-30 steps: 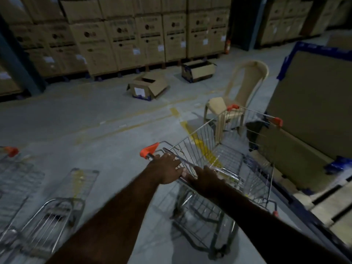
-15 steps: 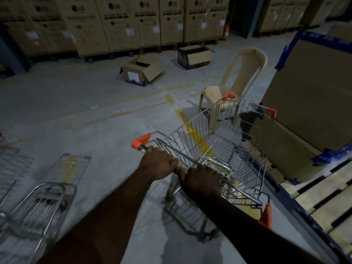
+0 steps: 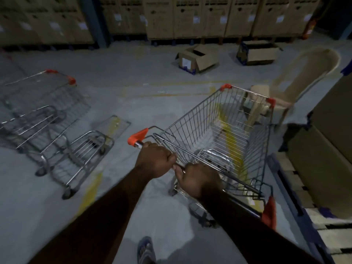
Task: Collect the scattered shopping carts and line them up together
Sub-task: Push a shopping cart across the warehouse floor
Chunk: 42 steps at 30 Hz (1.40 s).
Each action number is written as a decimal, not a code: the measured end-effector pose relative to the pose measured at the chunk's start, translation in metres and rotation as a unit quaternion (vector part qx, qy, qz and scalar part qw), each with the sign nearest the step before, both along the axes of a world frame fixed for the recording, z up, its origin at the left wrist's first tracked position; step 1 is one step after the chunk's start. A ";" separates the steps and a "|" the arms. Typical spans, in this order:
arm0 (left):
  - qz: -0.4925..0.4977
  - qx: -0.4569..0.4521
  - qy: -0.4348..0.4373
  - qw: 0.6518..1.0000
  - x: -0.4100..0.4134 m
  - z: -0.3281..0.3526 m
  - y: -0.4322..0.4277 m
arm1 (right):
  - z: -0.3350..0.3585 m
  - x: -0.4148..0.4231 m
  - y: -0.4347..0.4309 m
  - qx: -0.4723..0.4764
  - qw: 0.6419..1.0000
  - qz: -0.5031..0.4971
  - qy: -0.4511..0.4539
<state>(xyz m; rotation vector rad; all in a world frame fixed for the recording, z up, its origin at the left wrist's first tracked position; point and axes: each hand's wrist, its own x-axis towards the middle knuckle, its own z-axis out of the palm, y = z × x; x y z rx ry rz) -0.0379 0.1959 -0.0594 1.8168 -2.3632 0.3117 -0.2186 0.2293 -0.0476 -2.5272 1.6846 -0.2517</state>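
L hand [image 3: 155, 161] & R hand [image 3: 198, 181] had full grip on handlebar [image 3: 138, 143]; empty wire cart [image 3: 209, 130] prob. felt light, stiff, free-rolling.

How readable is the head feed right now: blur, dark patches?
Head view: dim overall, darkest along the bottom edge; motion blur smears the chair and the parked carts at left; the held cart and the left hand and right hand on its handle read fairly sharp.
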 end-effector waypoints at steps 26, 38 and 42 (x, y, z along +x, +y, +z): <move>0.206 -0.060 0.059 0.975 0.027 -0.017 0.406 | 0.007 0.025 0.248 0.020 0.945 0.318 0.072; 0.345 0.029 0.116 0.931 0.052 -0.001 0.586 | 0.012 0.087 0.379 0.005 0.879 0.474 0.058; 0.424 0.090 0.123 0.893 0.062 0.009 0.631 | 0.015 0.103 0.409 0.004 0.851 0.522 0.058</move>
